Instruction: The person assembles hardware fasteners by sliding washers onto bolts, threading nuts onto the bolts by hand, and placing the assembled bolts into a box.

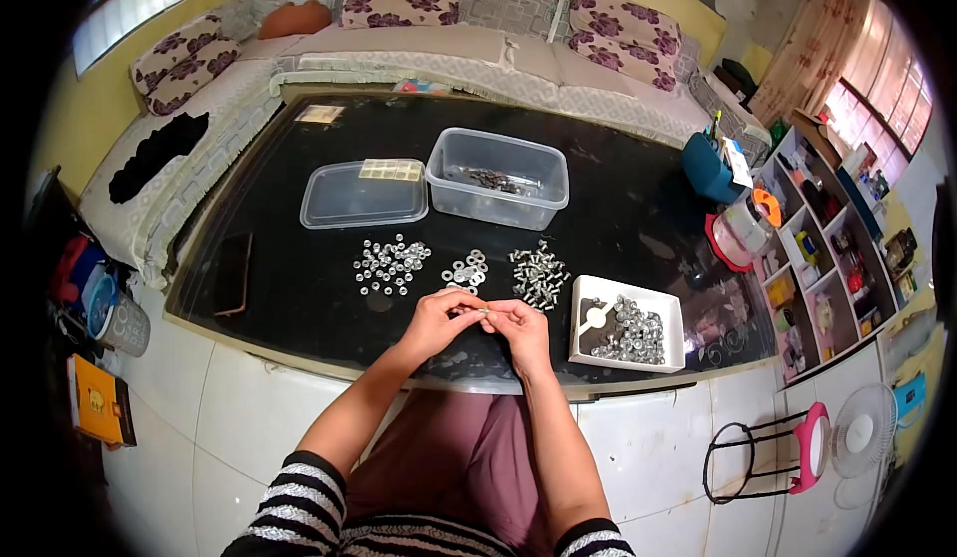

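My left hand and my right hand meet over the near edge of the black table. Their fingertips pinch together on a small shiny metal piece, mostly hidden by the fingers. Just beyond them lie a pile of flat washers and, to its right, a heap of short metal bolts. Spread out left of the washers are many metal nuts. Right of my right hand stands a white box holding small metal pieces and a white strip-like object.
Behind the piles sit a clear plastic container with small metal parts and its lid. A dark phone lies at the left. To the right are a shelf unit, a stool and a fan.
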A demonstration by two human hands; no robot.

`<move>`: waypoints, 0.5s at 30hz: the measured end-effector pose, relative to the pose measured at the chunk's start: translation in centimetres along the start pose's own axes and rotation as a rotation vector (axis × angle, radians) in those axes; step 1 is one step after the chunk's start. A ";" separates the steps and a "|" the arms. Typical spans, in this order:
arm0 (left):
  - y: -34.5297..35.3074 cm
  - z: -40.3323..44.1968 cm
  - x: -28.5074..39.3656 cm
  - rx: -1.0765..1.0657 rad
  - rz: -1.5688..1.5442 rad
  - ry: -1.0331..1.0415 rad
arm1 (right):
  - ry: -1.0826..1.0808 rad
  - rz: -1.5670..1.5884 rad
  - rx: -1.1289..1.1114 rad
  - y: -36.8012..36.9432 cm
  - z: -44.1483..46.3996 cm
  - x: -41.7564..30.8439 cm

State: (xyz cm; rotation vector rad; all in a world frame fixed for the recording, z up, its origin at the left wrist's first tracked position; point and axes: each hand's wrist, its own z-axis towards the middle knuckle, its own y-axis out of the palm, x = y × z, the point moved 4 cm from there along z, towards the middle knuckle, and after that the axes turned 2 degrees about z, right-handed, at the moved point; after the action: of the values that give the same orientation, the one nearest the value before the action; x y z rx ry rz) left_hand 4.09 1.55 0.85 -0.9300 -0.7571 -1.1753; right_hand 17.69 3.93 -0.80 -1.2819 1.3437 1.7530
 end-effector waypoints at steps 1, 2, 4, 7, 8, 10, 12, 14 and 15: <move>0.1 0.0 -0.2 -0.008 -0.020 -0.036 | -0.021 -0.012 -0.003 0.1 0.0 0.0; 0.3 -0.1 -0.5 -0.004 -0.020 -0.035 | -0.041 -0.026 -0.005 0.1 -0.1 -0.1; 0.5 0.1 -0.7 -0.003 0.009 -0.053 | -0.053 -0.024 0.010 0.1 -0.1 -0.2; 0.3 0.1 0.7 -0.037 0.133 -0.029 | -0.069 -0.008 0.006 0.2 0.0 -0.1; 0.4 0.1 0.6 -0.044 0.115 -0.029 | -0.078 -0.022 0.010 0.1 0.0 -0.1; 0.5 0.1 0.7 -0.079 0.120 -0.051 | -0.101 -0.048 0.007 0.2 0.0 -0.2; 0.6 0.1 -0.4 -0.108 0.253 -0.038 | -0.105 -0.059 0.009 0.3 0.0 -0.1; 0.5 0.2 -0.5 -0.111 0.256 -0.036 | -0.099 -0.061 0.021 0.3 0.0 -0.2; 0.6 0.2 -0.5 -0.122 0.256 -0.034 | -0.099 -0.062 0.019 0.4 -0.1 -0.1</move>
State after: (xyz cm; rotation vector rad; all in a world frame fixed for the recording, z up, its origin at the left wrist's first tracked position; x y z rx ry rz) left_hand 4.61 1.99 0.37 -1.1155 -0.5781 -0.9899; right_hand 17.45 3.78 -0.54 -1.1984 1.2491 1.7341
